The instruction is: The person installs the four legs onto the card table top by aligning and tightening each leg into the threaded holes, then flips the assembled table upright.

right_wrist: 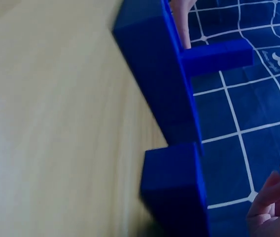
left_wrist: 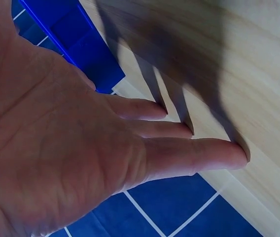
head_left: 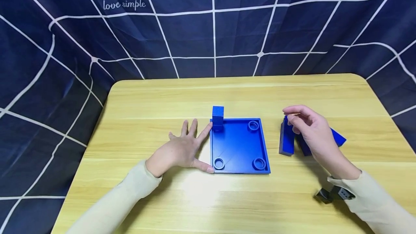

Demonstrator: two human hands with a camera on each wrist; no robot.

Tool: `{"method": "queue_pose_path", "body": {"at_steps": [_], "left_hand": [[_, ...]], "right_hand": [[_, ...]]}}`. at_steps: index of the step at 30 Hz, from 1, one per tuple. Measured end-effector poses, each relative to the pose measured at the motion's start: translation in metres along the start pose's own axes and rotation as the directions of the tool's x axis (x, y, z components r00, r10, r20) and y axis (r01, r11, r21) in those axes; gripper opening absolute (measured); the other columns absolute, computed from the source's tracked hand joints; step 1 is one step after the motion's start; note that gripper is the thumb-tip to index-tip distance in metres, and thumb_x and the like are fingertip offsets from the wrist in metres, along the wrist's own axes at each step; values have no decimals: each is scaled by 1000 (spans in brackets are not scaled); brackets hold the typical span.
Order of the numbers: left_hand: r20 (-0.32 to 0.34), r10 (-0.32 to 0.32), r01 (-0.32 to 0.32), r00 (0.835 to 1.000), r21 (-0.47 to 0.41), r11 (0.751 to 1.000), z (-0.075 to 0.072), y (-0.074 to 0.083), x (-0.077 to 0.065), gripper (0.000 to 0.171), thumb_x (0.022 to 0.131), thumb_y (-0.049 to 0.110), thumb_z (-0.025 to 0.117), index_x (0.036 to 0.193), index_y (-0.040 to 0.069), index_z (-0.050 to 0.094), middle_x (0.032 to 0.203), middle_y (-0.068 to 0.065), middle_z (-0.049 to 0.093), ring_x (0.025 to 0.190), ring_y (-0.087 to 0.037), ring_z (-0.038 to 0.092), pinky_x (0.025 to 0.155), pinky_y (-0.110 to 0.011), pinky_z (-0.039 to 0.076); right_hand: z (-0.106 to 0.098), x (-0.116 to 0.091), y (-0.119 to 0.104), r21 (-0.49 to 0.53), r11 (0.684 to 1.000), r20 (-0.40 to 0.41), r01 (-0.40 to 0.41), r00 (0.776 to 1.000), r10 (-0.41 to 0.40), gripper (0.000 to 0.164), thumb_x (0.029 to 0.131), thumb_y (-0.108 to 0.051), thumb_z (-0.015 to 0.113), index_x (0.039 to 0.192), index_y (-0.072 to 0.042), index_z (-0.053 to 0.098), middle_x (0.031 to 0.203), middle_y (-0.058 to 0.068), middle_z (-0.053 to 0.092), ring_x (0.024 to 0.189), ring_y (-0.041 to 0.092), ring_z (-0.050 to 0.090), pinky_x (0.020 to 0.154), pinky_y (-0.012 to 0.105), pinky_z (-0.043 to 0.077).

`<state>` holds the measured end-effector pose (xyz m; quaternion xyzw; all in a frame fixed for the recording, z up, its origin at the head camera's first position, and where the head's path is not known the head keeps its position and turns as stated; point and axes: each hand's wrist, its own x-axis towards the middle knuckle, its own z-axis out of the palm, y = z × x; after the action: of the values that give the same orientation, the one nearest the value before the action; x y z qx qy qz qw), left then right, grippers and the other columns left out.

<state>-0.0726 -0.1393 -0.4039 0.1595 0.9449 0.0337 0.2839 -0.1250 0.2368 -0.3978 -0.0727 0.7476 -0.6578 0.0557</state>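
— What's happening?
— Fetching a block (head_left: pixel 287 141), seemingly: the left hand (head_left: pixel 186 150), spread wide, is touching the tray (head_left: pixel 238 146); the right hand (head_left: pixel 313 129) is hovering at that block, on the right, grip unclear
— Next is probably needing a pinch

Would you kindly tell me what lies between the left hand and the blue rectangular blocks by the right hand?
In the head view, the shallow square blue tray, touching the left hand, then bare wooden tabletop.

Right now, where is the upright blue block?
In the head view, the upright blue block stands at the far left corner of the blue tray, beside the left hand.
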Motion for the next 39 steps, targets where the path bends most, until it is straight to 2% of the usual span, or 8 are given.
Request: {"method": "queue_pose_path", "body": {"at_steps": [8, 16, 21, 26, 29, 32, 34, 39], "left_hand": [[-6, 6, -6, 1000, 12, 1000, 2, 0, 2, 143, 74, 96, 66, 174, 33, -16, 179, -27, -5, 160, -58, 3, 104, -88, 33], [-12, 17, -16, 1000, 16, 1000, 4, 0, 2, 143, 74, 95, 66, 174, 32, -15, 178, -28, -4, 160, -60, 3, 103, -88, 34], [-14, 16, -15, 1000, 17, 1000, 3, 0, 1, 143, 75, 95, 66, 175, 33, -14, 178, -29, -4, 160, -60, 4, 103, -88, 34], [-8, 17, -17, 1000, 17, 1000, 3, 0, 1, 143, 75, 96, 65, 174, 32, -16, 178, -29, -5, 160, -59, 4, 103, -88, 35], [-7, 14, -14, 1000, 21, 1000, 3, 0, 1, 143, 75, 96, 65, 174, 33, -17, 178, -28, -5, 160, -59, 3, 103, -88, 35], [-9, 15, -14, 1000, 27, 1000, 3, 0, 1, 143, 74, 96, 65, 174, 32, -16, 178, -29, -4, 160, -59, 4, 102, -88, 36], [-9, 15, -14, 1000, 32, 999, 3, 0, 1, 143, 74, 96, 64, 174, 32, -16, 178, -29, -4, 160, -60, 3, 102, -87, 37], [-16, 18, -17, 1000, 32, 999, 3, -1, 1, 143, 74, 96, 66, 175, 32, -14, 178, -30, -2, 160, -60, 4, 101, -88, 37]], "right_hand": [[-20, -10, 10, 109, 991, -80, 73, 995, -65, 21, 107, 0, 68, 127, 0, 75, 112, -1, 72, 84, 13, 59, 72, 16, 50], [-39, -20, 15, 99, 993, -60, 66, 996, -60, 23, 107, 4, 65, 129, 2, 73, 122, 0, 75, 104, 6, 69, 83, 12, 55], [-46, -27, 17, 139, 988, -91, 65, 995, -52, 28, 104, 9, 66, 129, 0, 73, 114, 0, 75, 99, 5, 69, 86, 12, 55], [-54, -34, 17, 9, 999, -167, 42, 985, -40, 32, 101, 7, 72, 131, -5, 72, 100, -2, 71, 89, 7, 66, 77, 10, 53], [-62, -37, 19, -122, 992, -209, 5, 978, -31, 36, 101, 3, 75, 135, -8, 71, 106, -5, 70, 93, 6, 63, 72, 10, 50], [-72, -38, 24, -90, 996, -226, -3, 974, -17, 37, 100, 5, 75, 135, -9, 72, 119, -6, 70, 102, 5, 64, 76, 9, 50], [-78, -38, 27, -10, 1000, -223, 3, 975, -5, 39, 99, 8, 74, 134, -8, 72, 125, -6, 71, 104, 5, 65, 79, 9, 52], [-91, -39, 32, 80, 996, -215, -30, 976, 46, 41, 99, 10, 74, 134, -13, 74, 127, -8, 70, 93, 1, 70, 76, 9, 53]]}}
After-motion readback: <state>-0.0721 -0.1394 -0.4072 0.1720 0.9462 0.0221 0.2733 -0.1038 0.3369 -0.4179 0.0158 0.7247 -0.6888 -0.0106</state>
